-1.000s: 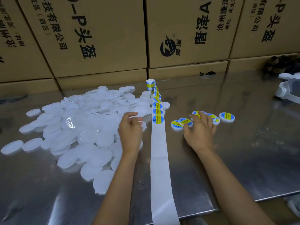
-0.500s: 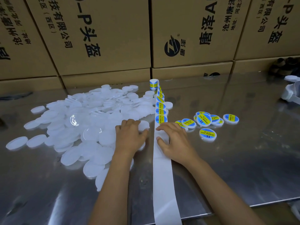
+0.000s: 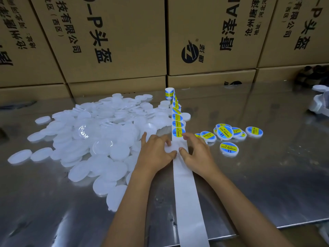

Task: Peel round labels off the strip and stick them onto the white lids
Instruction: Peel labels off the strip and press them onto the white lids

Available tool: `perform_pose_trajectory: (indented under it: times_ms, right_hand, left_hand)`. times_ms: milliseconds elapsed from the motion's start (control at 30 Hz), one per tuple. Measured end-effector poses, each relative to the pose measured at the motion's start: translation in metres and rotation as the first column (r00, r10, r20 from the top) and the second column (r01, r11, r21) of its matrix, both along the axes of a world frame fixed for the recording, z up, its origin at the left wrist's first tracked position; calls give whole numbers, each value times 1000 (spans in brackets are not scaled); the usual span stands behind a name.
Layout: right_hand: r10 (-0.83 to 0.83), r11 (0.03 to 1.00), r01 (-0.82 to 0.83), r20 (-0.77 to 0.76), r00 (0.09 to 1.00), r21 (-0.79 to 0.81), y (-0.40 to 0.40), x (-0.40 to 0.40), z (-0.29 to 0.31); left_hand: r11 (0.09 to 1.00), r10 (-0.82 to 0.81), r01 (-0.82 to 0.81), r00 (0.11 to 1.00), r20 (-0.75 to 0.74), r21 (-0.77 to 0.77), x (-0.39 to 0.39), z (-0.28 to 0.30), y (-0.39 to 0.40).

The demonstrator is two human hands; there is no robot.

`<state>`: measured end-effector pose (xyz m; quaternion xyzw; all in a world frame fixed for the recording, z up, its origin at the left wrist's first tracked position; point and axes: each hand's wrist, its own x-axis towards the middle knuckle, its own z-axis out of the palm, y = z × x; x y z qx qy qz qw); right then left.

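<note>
surface: shiny metal table [image 3: 267, 184] | behind: stacked cardboard boxes [image 3: 114, 41]

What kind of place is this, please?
Probably a small packing or warehouse workroom: stacked printed cartons line the back, and a metal table holds a heap of white lids beside a label strip.

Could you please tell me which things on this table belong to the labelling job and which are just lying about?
Job: label strip; label roll; pile of white lids; labelled lids; blank lid held by left hand; right hand.

Lying about: cardboard boxes; white object at right edge.
</note>
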<state>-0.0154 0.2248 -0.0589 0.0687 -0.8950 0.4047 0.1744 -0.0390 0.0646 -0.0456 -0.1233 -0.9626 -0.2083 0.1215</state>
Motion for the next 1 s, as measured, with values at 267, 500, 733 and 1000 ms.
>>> perform_pose_trajectory:
  times_ms: [267, 500, 733, 1000]
  right_hand:
    - [31, 836, 3, 52, 998, -548, 6, -3, 11]
    - [9, 919, -37, -73, 997, -393, 4, -1, 12]
    - [71, 987, -60, -72, 995, 152, 2, 2, 2]
    - [124, 991, -119, -80, 989, 64, 4, 3, 5]
  left_hand:
    - [703, -252, 160, 967, 33, 693, 17, 18, 22]
    - [474, -165, -154, 952, 259, 867, 11, 17, 20]
    - [336, -31, -258, 958, 285, 906, 3, 17, 13]
    - [324, -126, -160, 969, 210, 932, 3, 13, 19]
